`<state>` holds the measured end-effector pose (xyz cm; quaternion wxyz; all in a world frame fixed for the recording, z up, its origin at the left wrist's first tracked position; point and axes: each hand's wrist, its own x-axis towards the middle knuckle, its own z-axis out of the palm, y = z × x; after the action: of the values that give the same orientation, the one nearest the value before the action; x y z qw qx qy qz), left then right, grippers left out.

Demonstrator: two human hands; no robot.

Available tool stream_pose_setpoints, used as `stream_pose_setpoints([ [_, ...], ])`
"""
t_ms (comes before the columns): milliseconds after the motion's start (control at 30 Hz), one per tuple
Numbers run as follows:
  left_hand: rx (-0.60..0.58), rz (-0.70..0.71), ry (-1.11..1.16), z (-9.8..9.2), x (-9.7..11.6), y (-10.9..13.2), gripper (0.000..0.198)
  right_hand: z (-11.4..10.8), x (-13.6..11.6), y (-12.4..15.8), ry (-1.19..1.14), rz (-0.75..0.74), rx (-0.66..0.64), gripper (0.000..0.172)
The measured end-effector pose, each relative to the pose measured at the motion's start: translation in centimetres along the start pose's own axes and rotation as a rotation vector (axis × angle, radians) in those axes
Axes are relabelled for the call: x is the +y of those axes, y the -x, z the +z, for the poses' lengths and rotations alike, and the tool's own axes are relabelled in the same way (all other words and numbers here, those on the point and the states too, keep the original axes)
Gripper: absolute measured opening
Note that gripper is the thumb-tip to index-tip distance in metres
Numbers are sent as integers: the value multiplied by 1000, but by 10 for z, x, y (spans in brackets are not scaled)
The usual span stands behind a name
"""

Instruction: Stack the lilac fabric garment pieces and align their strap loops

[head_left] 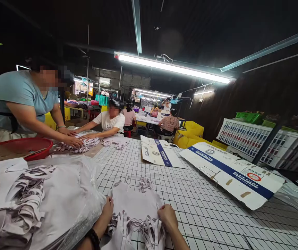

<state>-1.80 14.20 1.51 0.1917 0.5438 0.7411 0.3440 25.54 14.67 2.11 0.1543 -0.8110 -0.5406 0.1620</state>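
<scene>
Two hands at a bundle of pale garments

Clock directions run from the bundle of pale garments point(135, 203), with twelve at its far side. It lies flat on the gridded table point(128, 151), between the person's hands. The right hand point(168, 216), at three o'clock, pinches the side edge between thumb and curled fingers. The left hand point(107, 210), at nine, touches the opposite edge with bent fingers; I cannot tell whether it grips. A dark bracelet point(94, 238) circles that wrist. Loose straps point(154, 231) gather at five and seven o'clock.

Just beyond the left hand, also toward nine, lies a large garment stack point(62, 194) partly in clear plastic point(94, 175). A red basin point(46, 151) sits at ten. Farther off at ten, a co-worker in blue point(21, 92) leans over a garment pile point(93, 143); a co-worker in white point(113, 122) reaches to it from eleven. Printed cardboard lies at one point(151, 149) and two o'clock.
</scene>
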Motion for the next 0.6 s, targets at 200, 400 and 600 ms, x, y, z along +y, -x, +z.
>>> stream_pose_setpoints([
  [200, -58, 15, 126, -10, 13, 11, 17, 0, -1, -3, -185, 91, -20, 7],
  [400, -87, -177, 148, -8, 14, 7, 6, 10, 6, -13, -476, 219, -95, 15],
  [600, -112, -209, 88, -7, 8, 2, 13, 15, 16, -16, -608, 210, -102, 20],
])
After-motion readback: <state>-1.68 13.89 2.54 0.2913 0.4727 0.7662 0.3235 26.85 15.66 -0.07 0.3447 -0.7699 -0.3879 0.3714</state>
